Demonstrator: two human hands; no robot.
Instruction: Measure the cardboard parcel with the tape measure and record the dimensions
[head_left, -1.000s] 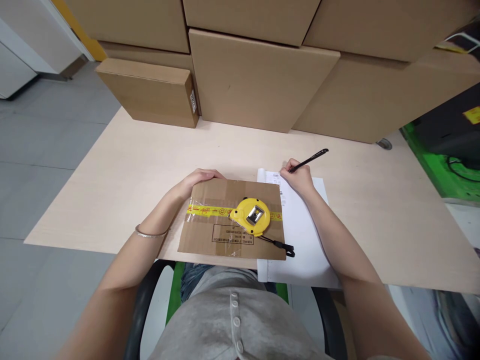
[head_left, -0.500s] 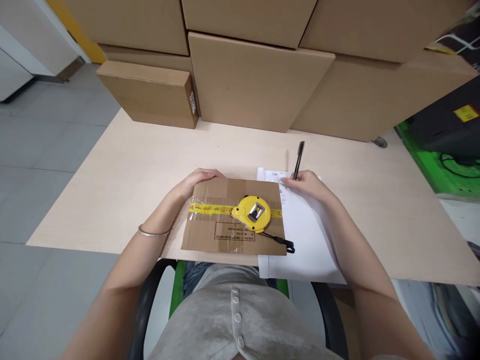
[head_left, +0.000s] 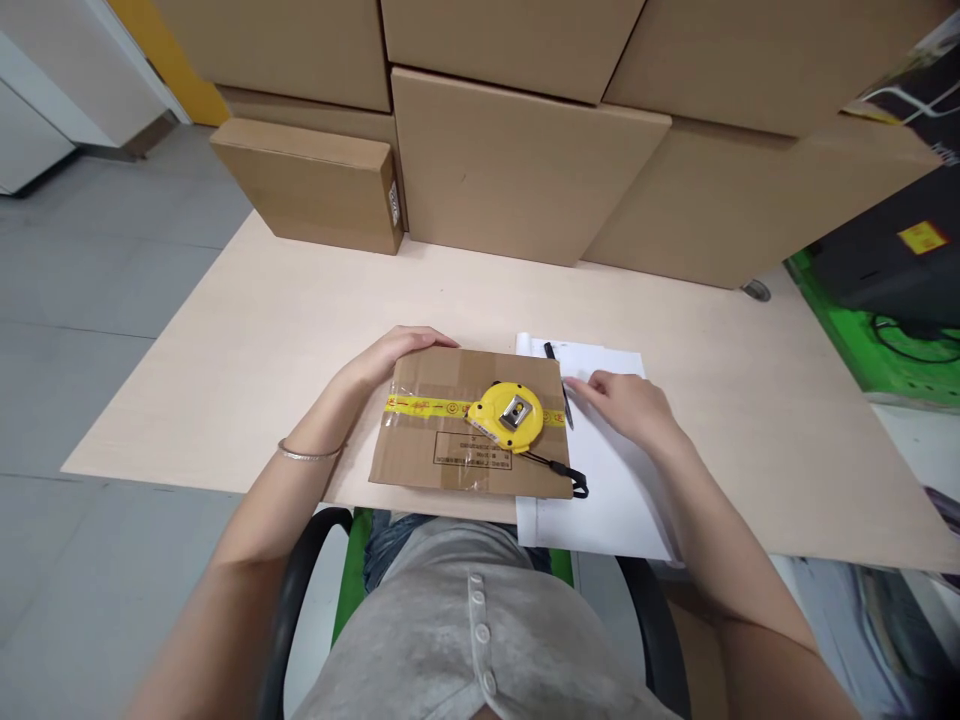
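- Grey floor tiles [head_left: 97,390] fill the far left of my view, beside a pale wood-grain tabletop [head_left: 322,290].
- Shallow cardboard carton [head_left: 300,190] standing at the table's far left, next to stacked larger cartons [head_left: 510,170].
- Silver bracelet [head_left: 307,453] on the left wrist.
- Left hand [head_left: 397,350]: I see it laid over the far left corner of a small cardboard box [head_left: 424,445], fingers along the far edge; whether it grips, I cannot tell.
- That box lies flat near the table's front edge, banded with yellow printed tape [head_left: 431,406].
- Yellow tape measure [head_left: 511,415] resting on the box's right half, its black wrist strap [head_left: 559,468] reaching the right edge.
- Black pen [head_left: 566,405] lying on white paper [head_left: 600,470], just beside the box.
- Right hand [head_left: 630,405]: I read it as loose over the paper, grasping nothing, index finger extended at the pen.
- Black case [head_left: 862,265] with a yellow label, far right.
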